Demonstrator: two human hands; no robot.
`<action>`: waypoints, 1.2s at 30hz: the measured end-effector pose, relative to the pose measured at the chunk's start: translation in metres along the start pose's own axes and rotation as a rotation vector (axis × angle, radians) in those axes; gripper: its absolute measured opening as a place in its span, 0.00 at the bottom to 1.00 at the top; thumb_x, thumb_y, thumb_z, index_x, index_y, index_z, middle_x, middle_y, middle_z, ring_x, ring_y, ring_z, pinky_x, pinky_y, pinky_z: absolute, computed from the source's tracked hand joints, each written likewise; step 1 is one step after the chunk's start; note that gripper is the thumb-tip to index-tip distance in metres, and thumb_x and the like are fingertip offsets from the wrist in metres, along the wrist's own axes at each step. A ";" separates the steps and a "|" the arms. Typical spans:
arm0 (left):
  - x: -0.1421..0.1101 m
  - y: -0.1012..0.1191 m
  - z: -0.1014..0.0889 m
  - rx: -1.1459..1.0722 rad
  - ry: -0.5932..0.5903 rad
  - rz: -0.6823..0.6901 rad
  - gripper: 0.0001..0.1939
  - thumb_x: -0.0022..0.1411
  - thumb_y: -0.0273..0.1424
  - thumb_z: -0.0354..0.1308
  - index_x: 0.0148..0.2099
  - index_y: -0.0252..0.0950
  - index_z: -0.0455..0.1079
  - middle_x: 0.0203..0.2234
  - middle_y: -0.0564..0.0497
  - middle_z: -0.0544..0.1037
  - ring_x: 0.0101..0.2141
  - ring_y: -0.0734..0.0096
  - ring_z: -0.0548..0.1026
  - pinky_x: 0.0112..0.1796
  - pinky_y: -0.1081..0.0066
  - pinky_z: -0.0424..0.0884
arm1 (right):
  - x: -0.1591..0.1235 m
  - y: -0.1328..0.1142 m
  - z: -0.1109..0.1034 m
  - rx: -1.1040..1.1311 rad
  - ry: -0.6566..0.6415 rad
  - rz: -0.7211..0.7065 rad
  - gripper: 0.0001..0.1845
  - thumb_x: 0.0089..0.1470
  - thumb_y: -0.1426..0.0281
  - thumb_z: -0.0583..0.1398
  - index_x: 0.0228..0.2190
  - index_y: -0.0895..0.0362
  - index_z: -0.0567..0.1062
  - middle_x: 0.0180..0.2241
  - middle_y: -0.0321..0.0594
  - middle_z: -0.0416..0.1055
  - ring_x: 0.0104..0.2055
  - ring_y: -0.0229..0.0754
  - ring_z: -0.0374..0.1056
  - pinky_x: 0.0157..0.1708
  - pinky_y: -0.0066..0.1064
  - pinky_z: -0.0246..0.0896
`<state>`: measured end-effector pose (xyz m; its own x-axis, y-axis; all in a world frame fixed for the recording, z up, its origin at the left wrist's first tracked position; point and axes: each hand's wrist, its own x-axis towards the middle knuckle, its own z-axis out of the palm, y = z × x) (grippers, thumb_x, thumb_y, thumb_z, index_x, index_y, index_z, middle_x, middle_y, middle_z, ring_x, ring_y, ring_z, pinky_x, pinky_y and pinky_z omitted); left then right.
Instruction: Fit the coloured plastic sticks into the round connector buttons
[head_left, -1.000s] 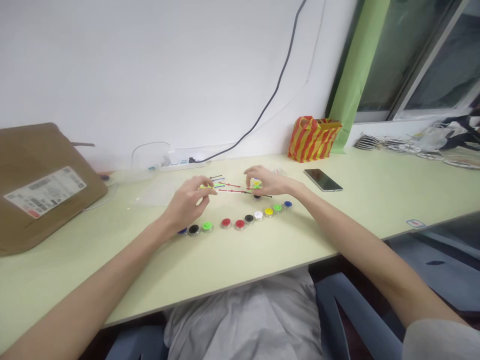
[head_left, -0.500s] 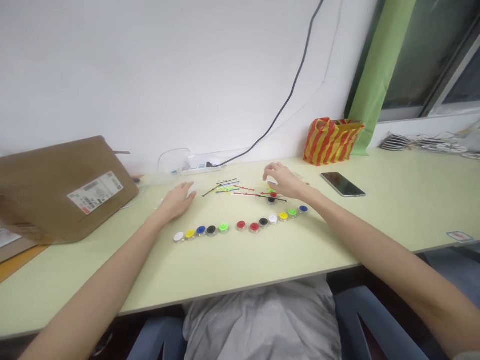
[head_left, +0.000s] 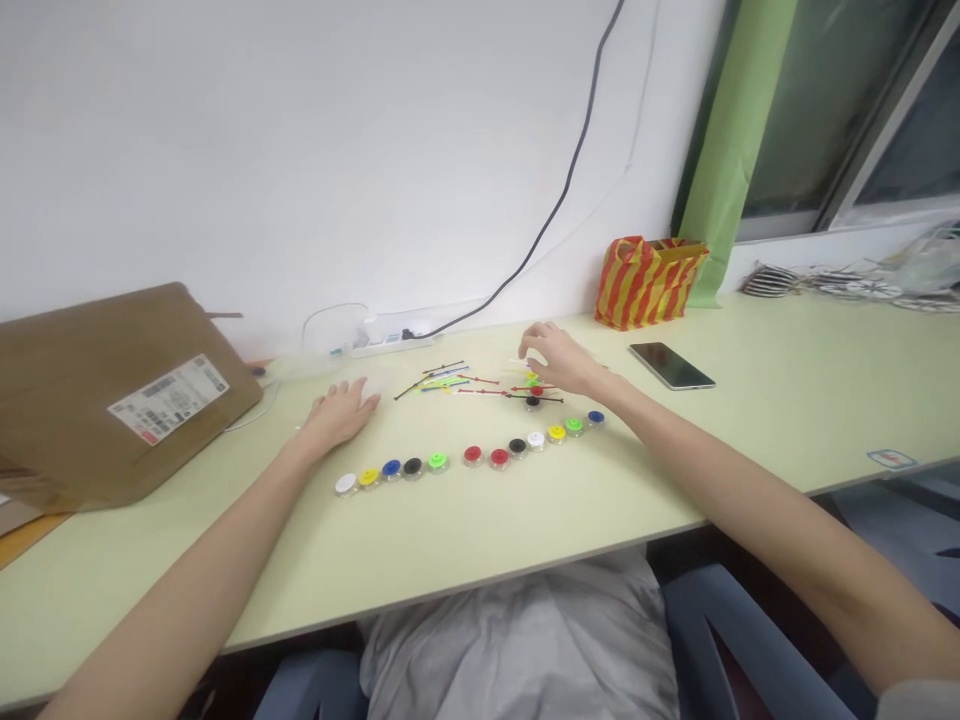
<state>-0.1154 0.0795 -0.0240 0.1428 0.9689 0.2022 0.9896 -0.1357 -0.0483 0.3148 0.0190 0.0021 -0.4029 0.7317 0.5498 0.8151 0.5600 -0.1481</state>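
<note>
From here I see the left hand (head_left: pixel 339 414) open by the thin coloured sticks (head_left: pixel 450 380), the right hand (head_left: pixel 556 358) loosely curled over small coloured pieces (head_left: pixel 534 382), its grip unclear, and a row of round colour-capped pots (head_left: pixel 472 456) nearer the person.

- The caps (head_left: pixel 438 462) lie in a row across the middle of the surface (head_left: pixel 420 560).
- The sticks (head_left: pixel 481 391) lie in a loose pile behind the row.
- The power strip (head_left: pixel 390 343) is behind the sticks, near the wall (head_left: pixel 300 150).
- The box (head_left: pixel 135 350) is at the left.
- The bag (head_left: pixel 649 285) stands right of the sticks, before the curtain (head_left: pixel 739 140).
- The phone (head_left: pixel 673 366) lies before the bag.
</note>
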 end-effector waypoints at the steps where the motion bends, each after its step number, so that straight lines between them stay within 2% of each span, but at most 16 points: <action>1: 0.001 -0.002 0.001 -0.010 -0.038 -0.016 0.39 0.71 0.49 0.36 0.73 0.28 0.55 0.66 0.29 0.65 0.66 0.37 0.62 0.61 0.41 0.60 | 0.000 -0.001 0.000 0.001 0.001 -0.001 0.10 0.57 0.77 0.57 0.39 0.55 0.75 0.49 0.48 0.70 0.54 0.54 0.63 0.53 0.46 0.60; 4: 0.003 -0.009 0.001 -0.041 -0.100 0.003 0.37 0.69 0.50 0.38 0.69 0.31 0.62 0.64 0.33 0.69 0.63 0.42 0.67 0.59 0.47 0.65 | -0.001 -0.002 -0.001 0.003 0.003 -0.001 0.10 0.57 0.77 0.57 0.39 0.55 0.75 0.49 0.48 0.70 0.54 0.54 0.63 0.53 0.46 0.60; 7: 0.005 -0.014 -0.001 -0.054 -0.099 0.029 0.32 0.68 0.45 0.40 0.66 0.35 0.66 0.62 0.39 0.73 0.58 0.47 0.73 0.55 0.54 0.71 | -0.001 -0.002 -0.001 0.006 0.007 0.007 0.11 0.58 0.78 0.56 0.39 0.55 0.75 0.49 0.49 0.71 0.54 0.53 0.63 0.53 0.46 0.60; 10: 0.005 -0.016 -0.003 -0.049 -0.075 0.022 0.30 0.67 0.41 0.43 0.66 0.36 0.65 0.58 0.38 0.76 0.54 0.46 0.77 0.50 0.54 0.73 | 0.000 -0.001 -0.002 0.012 0.009 0.014 0.10 0.58 0.78 0.56 0.39 0.56 0.75 0.49 0.49 0.71 0.53 0.53 0.63 0.53 0.46 0.59; 15: -0.001 -0.015 -0.008 -0.030 -0.010 0.002 0.27 0.66 0.35 0.43 0.64 0.37 0.66 0.56 0.37 0.78 0.53 0.43 0.77 0.45 0.54 0.73 | 0.000 0.000 -0.001 0.012 0.001 0.010 0.10 0.57 0.77 0.56 0.38 0.55 0.75 0.49 0.49 0.71 0.52 0.53 0.64 0.53 0.46 0.59; 20: -0.009 -0.002 -0.022 -0.005 0.155 -0.043 0.20 0.66 0.32 0.46 0.55 0.39 0.72 0.45 0.39 0.82 0.48 0.44 0.78 0.43 0.56 0.72 | 0.001 0.000 -0.002 -0.001 0.017 0.019 0.10 0.57 0.77 0.56 0.38 0.56 0.76 0.47 0.49 0.72 0.52 0.53 0.64 0.51 0.43 0.59; 24: -0.014 0.017 -0.036 0.036 0.329 -0.043 0.17 0.67 0.33 0.47 0.50 0.37 0.74 0.39 0.38 0.81 0.41 0.44 0.78 0.41 0.55 0.70 | 0.003 -0.002 -0.009 0.006 -0.031 0.055 0.10 0.57 0.78 0.56 0.37 0.57 0.76 0.37 0.45 0.75 0.43 0.48 0.68 0.43 0.36 0.59; 27: -0.019 0.034 -0.043 0.061 0.422 0.046 0.14 0.66 0.29 0.48 0.47 0.37 0.72 0.40 0.39 0.80 0.43 0.48 0.76 0.43 0.56 0.69 | 0.003 -0.005 -0.017 0.020 -0.061 0.098 0.10 0.57 0.76 0.57 0.39 0.57 0.77 0.35 0.42 0.76 0.37 0.44 0.68 0.38 0.33 0.57; 29: -0.023 0.046 -0.047 0.068 0.431 0.141 0.11 0.65 0.26 0.48 0.45 0.38 0.70 0.41 0.40 0.79 0.46 0.49 0.75 0.45 0.56 0.69 | 0.002 -0.007 -0.022 0.030 -0.110 0.118 0.09 0.58 0.74 0.58 0.39 0.56 0.77 0.34 0.40 0.77 0.34 0.41 0.68 0.35 0.31 0.56; 33: -0.030 0.063 -0.048 0.061 0.407 0.297 0.11 0.62 0.22 0.47 0.43 0.39 0.67 0.42 0.41 0.77 0.47 0.50 0.73 0.46 0.55 0.68 | -0.001 -0.009 -0.027 0.034 -0.282 0.137 0.05 0.56 0.67 0.62 0.34 0.55 0.78 0.33 0.38 0.77 0.29 0.38 0.66 0.30 0.30 0.52; 36: -0.032 0.070 -0.045 0.042 0.393 0.388 0.12 0.61 0.20 0.46 0.42 0.39 0.66 0.43 0.41 0.76 0.48 0.50 0.73 0.46 0.54 0.68 | -0.003 -0.010 -0.029 0.043 -0.429 0.159 0.08 0.53 0.62 0.66 0.30 0.54 0.79 0.31 0.37 0.77 0.28 0.38 0.66 0.29 0.31 0.51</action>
<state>-0.0498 0.0293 0.0100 0.5014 0.6984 0.5107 0.8624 -0.4513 -0.2296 0.3197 0.0001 0.0259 -0.4175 0.8995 0.1289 0.8663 0.4369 -0.2421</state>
